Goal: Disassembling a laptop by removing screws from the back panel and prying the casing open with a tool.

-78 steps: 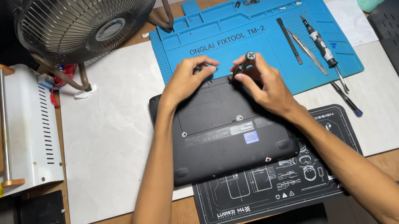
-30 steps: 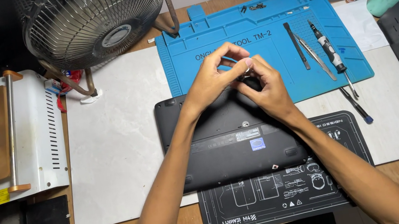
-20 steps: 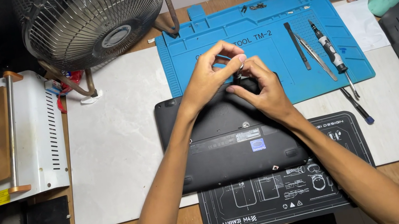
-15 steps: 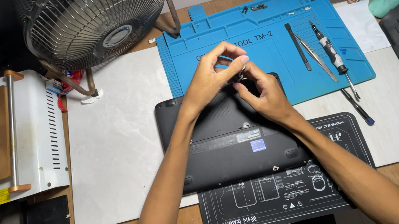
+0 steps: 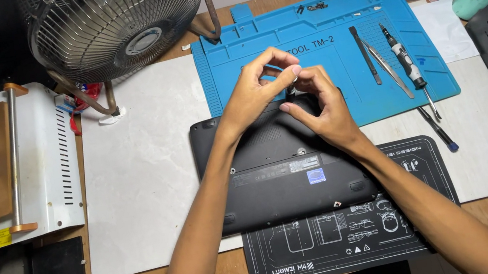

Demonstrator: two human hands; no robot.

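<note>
Both hands are meeting just above the middle of the frame, over the far edge of a black laptop point(image 5: 276, 165) that is lying bottom side up across the centre of the bench. The left hand point(image 5: 255, 88) is curling its thumb and fingers into a loop, the fingertips pinching together near a small pale object point(image 5: 292, 74) that is too small to identify; it may be a screw or a tool tip. The right hand point(image 5: 319, 107) is sitting just beside it, fingers bent and closing in toward the same spot, with its heel resting on the laptop's base. Whether the right fingers are actually gripping anything is not clear from this angle. The laptop is lying partly on a pale stone-like slab point(image 5: 144, 175), with its near edge overlapping a black printed work mat point(image 5: 356, 244) at the lower centre and its far edge touching a blue silicone repair mat point(image 5: 319, 30) at the upper centre. On the right part of that blue mat a black spudger point(image 5: 364, 54), tweezers point(image 5: 387, 68) and a precision screwdriver point(image 5: 405, 58) are lying side by side. A metal fan point(image 5: 110, 20) is standing at the upper left, and a white machine point(image 5: 41, 159) is sitting at the left edge.
</note>
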